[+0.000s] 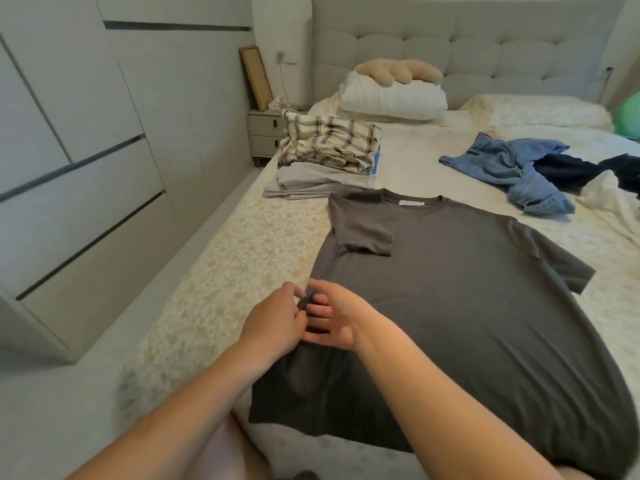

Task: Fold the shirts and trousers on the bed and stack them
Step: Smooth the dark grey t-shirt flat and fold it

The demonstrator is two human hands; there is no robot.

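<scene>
Your grey T-shirt [467, 289] lies spread flat on the bed [242, 258], its collar toward the padded headboard [485, 46] and one sleeve folded in over the chest. Your left hand [277, 320] and right hand [332, 317] meet at the shirt's near side edge, both pinching a small fold of its fabric. Beyond the collar sits the stack of folded clothes [325, 161], a plaid shirt on top. Blue jeans [512, 171] and dark garments lie crumpled further right. White wardrobes [76, 150] line the wall beside a nightstand [265, 135].
</scene>
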